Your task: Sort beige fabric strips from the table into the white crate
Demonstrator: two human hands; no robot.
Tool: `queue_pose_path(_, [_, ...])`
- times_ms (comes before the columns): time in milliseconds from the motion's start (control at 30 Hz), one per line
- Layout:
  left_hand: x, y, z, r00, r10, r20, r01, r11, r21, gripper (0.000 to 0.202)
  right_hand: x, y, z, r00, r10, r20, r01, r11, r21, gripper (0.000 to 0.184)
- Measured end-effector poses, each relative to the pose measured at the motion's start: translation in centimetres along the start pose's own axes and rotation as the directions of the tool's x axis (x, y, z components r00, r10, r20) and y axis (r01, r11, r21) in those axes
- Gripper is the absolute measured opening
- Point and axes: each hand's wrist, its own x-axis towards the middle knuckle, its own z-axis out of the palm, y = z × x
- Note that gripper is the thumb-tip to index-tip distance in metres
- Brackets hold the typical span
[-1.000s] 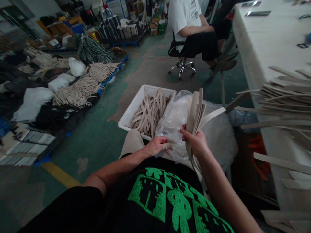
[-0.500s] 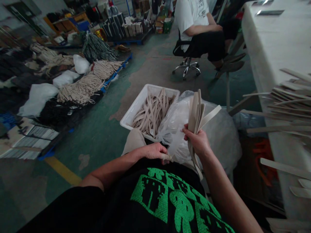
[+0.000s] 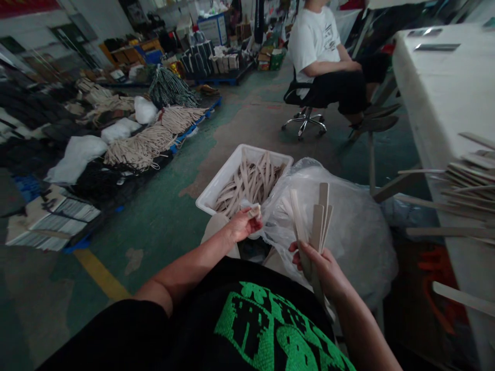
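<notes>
My right hand (image 3: pixel 323 265) is closed round a bundle of flat beige strips (image 3: pixel 315 221) that stand upright in front of my chest. My left hand (image 3: pixel 244 223) is raised just before the white bin (image 3: pixel 222 178) and pinches a small pale piece (image 3: pixel 254 210) between its fingertips. The bin holds several more beige strips (image 3: pixel 249 183). A large clear plastic bag (image 3: pixel 348 232) bulges between my hands and to their right.
A white table (image 3: pixel 444 93) on the right carries a spread of beige strips (image 3: pixel 464 180). A seated person (image 3: pixel 328 67) on a wheeled chair (image 3: pixel 305 116) is ahead. Heaps of cords (image 3: pixel 150 139), white sacks (image 3: pixel 77 154) and dark goods lie on the floor to the left.
My left hand has risen from my lap to the bin's near edge with a small pale piece. My right hand has sunk lower with its strips. The view has tilted upward.
</notes>
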Motion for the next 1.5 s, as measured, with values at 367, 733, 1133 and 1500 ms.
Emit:
queue_pose_path(367, [1.0, 0.7, 3.5, 0.979, 0.106, -0.173, -0.125, 0.987, -0.105, 0.045, -1.6, 2.1, 0.7, 0.999, -0.035, -0.023, 0.027, 0.961, -0.274, 0.050])
queue_pose_path(733, [0.9, 0.5, 2.7, 0.982, 0.146, -0.119, -0.145, 0.989, 0.017, 0.060, -0.3, 3.4, 0.9, 0.996, -0.057, -0.069, 0.027, 0.925, -0.380, 0.039])
queue_pose_path(1133, [0.5, 0.0, 2.1, 0.946, 0.289, -0.147, -0.285, 0.957, 0.045, 0.049, -0.4, 3.1, 1.6, 0.953, -0.161, -0.258, -0.004, 0.841, -0.542, 0.042])
queue_pose_path(1500, [0.6, -1.0, 1.9, 0.957, 0.250, -0.149, -0.253, 0.968, 0.001, 0.055, 0.2, 4.4, 1.7, 0.961, -0.174, -0.216, 0.015, 0.810, -0.586, 0.041])
